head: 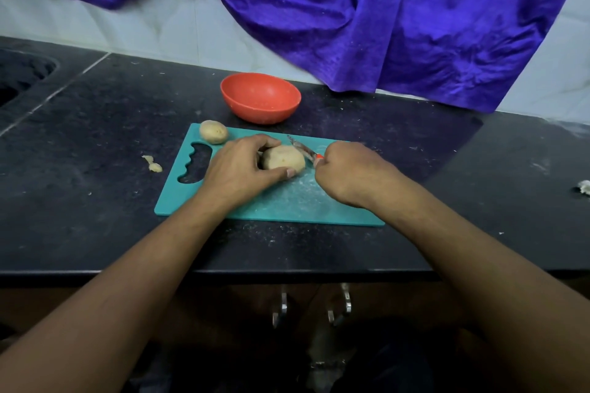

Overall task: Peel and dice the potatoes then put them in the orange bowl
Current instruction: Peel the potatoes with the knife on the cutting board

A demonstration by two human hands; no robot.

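The large potato (282, 161) lies on the teal cutting board (303, 201), near the board's centre. Its visible skin appears unpeeled.

The left grip (242, 166) is curled around the left side of this potato: fingers over the far side, thumb along the near side, pressing it to the board.

The right grip (348, 169) is closed in a fist around the orange-red handle of a metal-bladed tool (301, 150). The blade points far-left and lies at the far right edge of the potato; contact cannot be confirmed. The blade is blurred, so the type of tool cannot be told.

A smaller potato (213, 131) rests on the far left corner of the board, apart from both grips.

The orange bowl (260, 110) stands upright on the black desk (95, 137), just beyond the far edge of the board. Nothing shows inside it.

A pale scrap (152, 163) lies on the desk, left of the board. A white scrap (585, 187) lies at the far right edge of the view.

A sink opening (19, 73) is set into the desk at far left. A purple cloth (383, 9) hangs over the white tiled wall behind the desk
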